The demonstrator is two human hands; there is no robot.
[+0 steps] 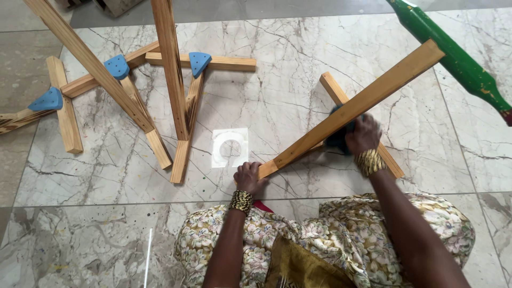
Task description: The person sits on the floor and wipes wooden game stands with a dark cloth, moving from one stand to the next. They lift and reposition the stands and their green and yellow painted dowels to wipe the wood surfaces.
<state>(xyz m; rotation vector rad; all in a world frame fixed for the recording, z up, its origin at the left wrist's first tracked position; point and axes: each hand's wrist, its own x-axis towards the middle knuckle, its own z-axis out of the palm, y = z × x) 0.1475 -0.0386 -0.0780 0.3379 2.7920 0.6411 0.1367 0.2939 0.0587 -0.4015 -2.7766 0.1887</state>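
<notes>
Two wooden frames [160,96] stand finished on the marble floor [277,106], left of the frame in hand, blue corner brackets [116,66] already fitted at their joints. One frame [352,109] lies unfinished, right of those, its long bar slanting up and a cross bar beneath. Green pole [453,53] juts in above it, far right. White paper cutout [229,148] sits on the floor just left of that frame's low end. Left hand [248,177] closed around the bar's low end. Right hand [364,134] pressing a dark blue piece [337,137] at the crossing; grip on it partly hidden. Judged: third frame's bracket not yet seated.
</notes>
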